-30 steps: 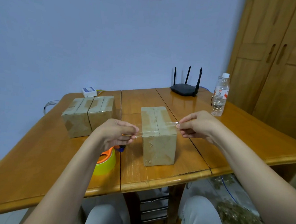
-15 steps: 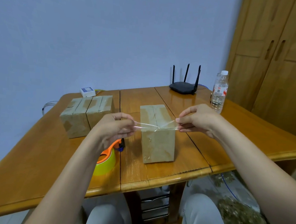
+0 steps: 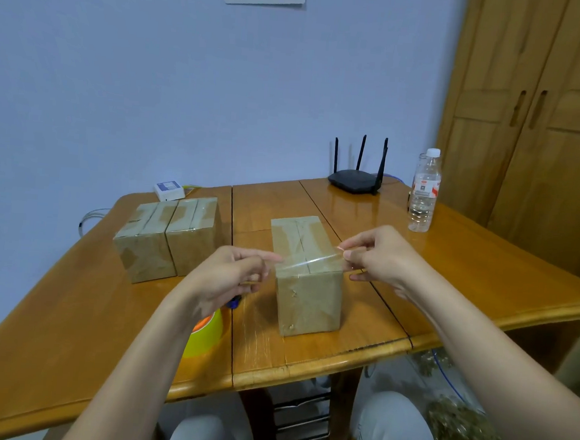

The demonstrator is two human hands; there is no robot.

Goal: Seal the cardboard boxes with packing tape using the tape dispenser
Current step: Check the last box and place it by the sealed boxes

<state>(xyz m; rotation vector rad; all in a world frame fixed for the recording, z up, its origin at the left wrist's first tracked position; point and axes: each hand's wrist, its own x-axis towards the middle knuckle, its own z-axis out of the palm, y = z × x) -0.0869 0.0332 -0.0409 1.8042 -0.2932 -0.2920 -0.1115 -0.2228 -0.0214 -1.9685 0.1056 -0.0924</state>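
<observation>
Fingertips point(image 3: 343, 254) of the right hand point(image 3: 382, 257) pinch one end of a clear strip of packing tape point(image 3: 308, 259), while the thumb and forefinger of the left hand point(image 3: 224, 277) pinch the other end; both hands are closed on the strip and hold nothing else. Stretched crosswise, the strip spans the near top edge of the upright brown cardboard box point(image 3: 306, 279), which stands on the glossy wooden table point(image 3: 69, 314) between the hands; whether it already touches the cardboard cannot be told. Two taped brown boxes point(image 3: 167, 235) sit side by side, well apart to the left. Largely hidden under the left wrist lies the yellow and orange tape dispenser point(image 3: 205, 334) (idle at this stage). Likely faults: slack in the strip lets it fold and stick to itself; uneven lowering traps wrinkles or sets it askew; adhesive clinging to the fingertips may lift an end on release; a sideways tug could shift or tip the narrow box, since neither hand steadies it. A clear plastic water bottle point(image 3: 424, 195) stands far right, out of harm's way.
</observation>
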